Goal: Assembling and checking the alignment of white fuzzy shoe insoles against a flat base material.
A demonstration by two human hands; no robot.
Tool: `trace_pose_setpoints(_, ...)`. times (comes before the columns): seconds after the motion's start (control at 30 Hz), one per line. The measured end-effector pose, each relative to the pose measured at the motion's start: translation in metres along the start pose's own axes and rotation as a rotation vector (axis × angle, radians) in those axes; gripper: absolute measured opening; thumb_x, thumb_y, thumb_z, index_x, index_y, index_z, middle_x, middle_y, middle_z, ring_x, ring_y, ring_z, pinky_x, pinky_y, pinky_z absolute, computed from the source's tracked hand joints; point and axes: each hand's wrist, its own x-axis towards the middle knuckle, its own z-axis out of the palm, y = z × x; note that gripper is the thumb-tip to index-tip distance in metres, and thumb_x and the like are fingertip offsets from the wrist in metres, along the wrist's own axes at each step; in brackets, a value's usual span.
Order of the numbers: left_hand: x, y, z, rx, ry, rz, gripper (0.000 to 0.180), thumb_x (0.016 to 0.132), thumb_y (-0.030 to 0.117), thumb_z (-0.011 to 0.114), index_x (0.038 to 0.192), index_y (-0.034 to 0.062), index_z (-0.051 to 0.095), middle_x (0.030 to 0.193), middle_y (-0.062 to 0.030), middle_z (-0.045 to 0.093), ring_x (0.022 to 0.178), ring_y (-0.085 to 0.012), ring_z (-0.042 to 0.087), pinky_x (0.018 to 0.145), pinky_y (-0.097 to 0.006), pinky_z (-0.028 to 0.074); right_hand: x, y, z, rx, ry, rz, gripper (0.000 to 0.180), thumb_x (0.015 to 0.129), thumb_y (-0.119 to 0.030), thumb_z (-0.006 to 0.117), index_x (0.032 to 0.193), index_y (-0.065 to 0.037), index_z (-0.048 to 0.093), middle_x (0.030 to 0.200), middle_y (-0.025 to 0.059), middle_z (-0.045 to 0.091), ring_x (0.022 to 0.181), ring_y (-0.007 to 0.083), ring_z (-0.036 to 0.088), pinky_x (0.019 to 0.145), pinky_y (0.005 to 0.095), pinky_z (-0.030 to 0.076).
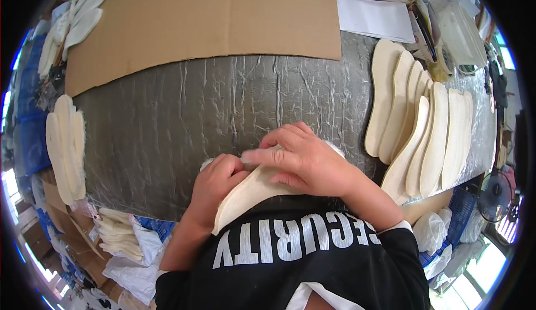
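Note:
At the near edge of the table, close against my body, I hold a cream-coloured insole (241,201) with both hands. It lies aslant, one rounded end pointing down to the left, and a bit of white fluffy material shows beyond my right hand. My left hand (216,182) is closed at the insole's left edge, its fingers curled. My right hand (312,163) lies across the insole, thumb on the near side and bent fingers on the far side, its fingertips close to my left hand. The insole's middle is partly hidden under the right hand.
Rows of overlapping insoles (444,137) lie at the right; a smaller stack (66,148) stands at the left edge. A cardboard sheet (223,17) covers the table's far side. White papers (377,18) and a translucent plastic container (460,33) are at the far right.

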Motion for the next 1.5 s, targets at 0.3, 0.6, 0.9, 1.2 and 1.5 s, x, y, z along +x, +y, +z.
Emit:
trace_pose_setpoints(0.3,-0.007,-0.008,-0.010,0.105,0.012,0.083,0.024,0.069,0.018,0.070,0.090,0.0075,0.070,0.083,-0.0048,0.064,0.071,-0.0236,0.060,0.061,-0.035,0.048,-0.026,0.013,0.008,-0.183,0.051,0.256,0.049,0.074,-0.025,0.079,0.115,-0.007,0.059,0.112,0.0131,0.059,0.105,0.0346,0.057,0.092,0.0440,0.045)
trace_pose_setpoints(0.6,-0.024,-0.013,-0.053,-0.548,-0.187,-0.144,0.047,0.075,0.031,0.082,0.104,-0.0019,0.068,0.087,-0.0123,0.071,0.077,-0.0224,0.065,0.061,-0.034,0.047,-0.043,0.009,0.021,-0.139,0.079,0.253,0.046,0.074,-0.016,0.079,0.114,-0.005,0.059,0.108,0.0149,0.060,0.099,0.0361,0.060,0.084,0.0442,0.051)
trace_pose_setpoints(0.9,-0.012,0.009,-0.073,-0.092,-0.512,-0.148,0.025,0.074,0.011,0.073,0.094,0.0020,0.061,0.101,-0.0122,0.067,0.085,-0.0316,0.061,0.071,-0.038,0.049,-0.039,-0.003,0.015,-0.199,0.071,0.229,0.040,0.071,-0.016,0.077,0.108,-0.009,0.063,0.098,0.0074,0.060,0.093,0.0279,0.061,0.080,0.0402,0.050)
trace_pose_setpoints(1.2,-0.016,0.000,-0.054,-0.243,-0.339,-0.251,0.012,0.082,0.004,0.062,0.088,0.0005,0.053,0.114,-0.0221,0.065,0.101,-0.0365,0.061,0.090,-0.042,0.047,-0.036,-0.001,0.022,-0.308,-0.011,0.236,0.034,0.077,-0.024,0.074,0.107,-0.011,0.064,0.094,0.0057,0.058,0.087,0.0244,0.058,0.078,0.0379,0.043)
trace_pose_setpoints(1.5,-0.017,-0.005,-0.040,-0.429,-0.178,-0.460,0.008,0.085,0.003,0.063,0.085,-0.0048,0.062,0.101,-0.0201,0.069,0.093,-0.0240,0.067,0.085,-0.034,0.050,-0.034,0.002,0.025,-0.363,0.025,0.270,0.020,0.077,-0.019,0.074,0.096,-0.013,0.068,0.084,0.0021,0.060,0.081,0.0223,0.060,0.071,0.0381,0.042)
